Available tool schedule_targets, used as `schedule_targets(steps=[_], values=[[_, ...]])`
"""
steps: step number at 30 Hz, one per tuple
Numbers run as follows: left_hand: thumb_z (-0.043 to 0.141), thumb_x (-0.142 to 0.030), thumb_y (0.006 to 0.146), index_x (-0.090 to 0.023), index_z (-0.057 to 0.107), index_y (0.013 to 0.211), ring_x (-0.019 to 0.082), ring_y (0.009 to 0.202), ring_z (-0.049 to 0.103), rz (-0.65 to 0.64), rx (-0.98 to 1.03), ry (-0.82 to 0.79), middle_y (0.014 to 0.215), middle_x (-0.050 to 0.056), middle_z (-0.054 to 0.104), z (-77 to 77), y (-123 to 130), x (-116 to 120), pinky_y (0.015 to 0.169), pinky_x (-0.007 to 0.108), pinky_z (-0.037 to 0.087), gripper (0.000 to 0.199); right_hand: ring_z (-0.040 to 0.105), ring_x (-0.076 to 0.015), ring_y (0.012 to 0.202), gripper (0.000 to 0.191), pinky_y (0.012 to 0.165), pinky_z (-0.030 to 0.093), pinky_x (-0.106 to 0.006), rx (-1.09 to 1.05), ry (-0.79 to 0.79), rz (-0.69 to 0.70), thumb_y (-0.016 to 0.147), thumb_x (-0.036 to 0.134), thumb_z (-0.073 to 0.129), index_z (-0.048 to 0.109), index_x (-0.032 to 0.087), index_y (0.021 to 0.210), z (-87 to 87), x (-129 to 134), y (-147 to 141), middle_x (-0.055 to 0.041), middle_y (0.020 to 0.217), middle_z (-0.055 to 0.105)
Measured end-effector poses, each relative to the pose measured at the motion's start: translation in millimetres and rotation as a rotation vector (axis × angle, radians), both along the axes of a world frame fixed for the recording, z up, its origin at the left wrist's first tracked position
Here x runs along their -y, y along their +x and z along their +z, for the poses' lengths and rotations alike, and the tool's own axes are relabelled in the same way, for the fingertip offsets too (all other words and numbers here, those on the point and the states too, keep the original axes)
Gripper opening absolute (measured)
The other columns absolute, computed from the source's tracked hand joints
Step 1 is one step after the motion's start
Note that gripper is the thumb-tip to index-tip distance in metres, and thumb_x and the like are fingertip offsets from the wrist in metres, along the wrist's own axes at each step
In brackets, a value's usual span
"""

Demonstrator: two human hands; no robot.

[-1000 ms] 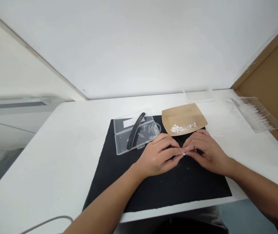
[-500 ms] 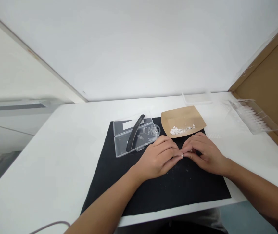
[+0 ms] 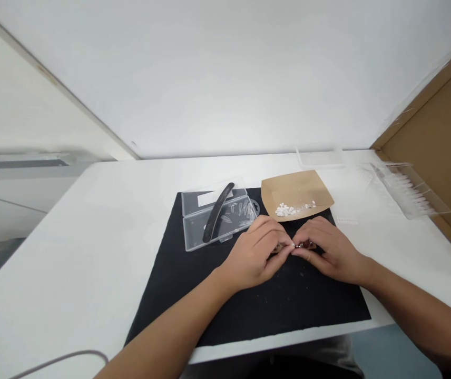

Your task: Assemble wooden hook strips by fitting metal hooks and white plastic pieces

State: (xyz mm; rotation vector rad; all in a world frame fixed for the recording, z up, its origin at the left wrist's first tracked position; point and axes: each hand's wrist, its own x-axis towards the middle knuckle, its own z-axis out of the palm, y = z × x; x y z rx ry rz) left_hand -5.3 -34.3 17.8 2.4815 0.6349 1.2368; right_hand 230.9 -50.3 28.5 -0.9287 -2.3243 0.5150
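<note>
My left hand (image 3: pixel 263 250) and my right hand (image 3: pixel 324 250) meet fingertip to fingertip above a black mat (image 3: pixel 249 316). In the left fingers is a pale, tiny piece, mostly hidden; I cannot tell its kind. A small shiny metal thing (image 3: pixel 298 246) shows at my right thumb and fingers, the rest of it covered by the hand. Just beyond the hands stands a brown paper tray (image 3: pixel 296 185) with a heap of white bits (image 3: pixel 284 210). To the left, an open clear plastic case (image 3: pixel 194 239) holds clear false nail tips (image 3: pixel 245 207), with a curved black nail file (image 3: pixel 217 213) lying across it.
At the right lies a clear pack of pale nail tips (image 3: pixel 415 195) beside a cardboard panel (image 3: pixel 439 131). A clear plastic lid or box (image 3: pixel 320 158) rests near the wall. A cable (image 3: pixel 63 358) curves over the white table's (image 3: pixel 71 252) front left corner.
My fingers have shifted slightly at the point where they meet. The shiny metal thing now shows more between them. The whole view has moved a little.
</note>
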Motion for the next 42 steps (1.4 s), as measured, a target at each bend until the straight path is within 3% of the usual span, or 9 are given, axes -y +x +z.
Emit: schedule_targets(steps=[6, 20, 25, 35, 42], values=[[0.068, -0.015, 0.1, -0.019, 0.067, 0.108, 0.018, 0.084, 0.065, 0.045, 0.095, 0.015, 0.088, 0.004, 0.072, -3.4, 2.9, -0.6, 0.086, 0.038, 0.055, 0.009, 0.067, -0.0188, 0.091, 0.006, 0.087, 0.046, -0.036, 0.007, 0.089, 0.015, 0.104, 0.027, 0.066, 0.063, 0.023, 0.108, -2.3, -1.9, 1.1, -0.0028, 0.095, 0.074], [0.071, -0.016, 0.098, -0.02, 0.069, 0.108, 0.018, 0.083, 0.067, 0.052, 0.156, -0.001, 0.089, 0.004, 0.073, -3.4, 2.7, -4.0, 0.085, 0.038, 0.058, 0.011, 0.068, -0.0186, 0.085, 0.005, 0.081, 0.042, -0.036, 0.115, 0.243, 0.011, 0.106, 0.024, 0.06, 0.065, 0.023, 0.106, -4.5, -5.3, 5.4, -0.0029, 0.095, 0.077], [0.071, -0.012, 0.096, -0.019, 0.071, 0.108, 0.018, 0.083, 0.068, 0.024, 0.169, -0.044, 0.087, 0.004, 0.074, -3.7, 2.3, -4.8, 0.081, 0.038, 0.057, 0.014, 0.064, -0.0174, 0.076, 0.009, 0.079, 0.039, -0.035, 0.153, 0.3, -0.03, 0.107, 0.021, 0.056, 0.063, 0.021, 0.101, -3.1, -3.5, 3.0, -0.0023, 0.086, 0.074], [0.072, -0.014, 0.094, -0.017, 0.075, 0.096, 0.018, 0.08, 0.066, -0.002, 0.196, -0.237, 0.079, 0.007, 0.073, -4.8, 3.0, -4.0, 0.069, 0.031, 0.057, 0.005, 0.06, -0.0163, 0.075, 0.015, 0.079, 0.035, -0.036, 0.145, 0.17, -0.005, 0.111, 0.024, 0.049, 0.061, 0.02, 0.102, -0.7, -0.3, 0.3, 0.0, 0.081, 0.069], [0.071, -0.014, 0.09, -0.016, 0.074, 0.088, 0.015, 0.078, 0.062, -0.046, 0.202, -0.474, 0.081, 0.007, 0.069, -3.9, 1.7, -1.4, 0.052, 0.018, 0.049, 0.004, 0.058, -0.0152, 0.075, 0.022, 0.081, 0.035, -0.035, 0.07, 0.048, 0.041, 0.112, 0.027, 0.047, 0.06, 0.021, 0.095, -1.0, 1.5, -2.4, 0.0021, 0.079, 0.067]])
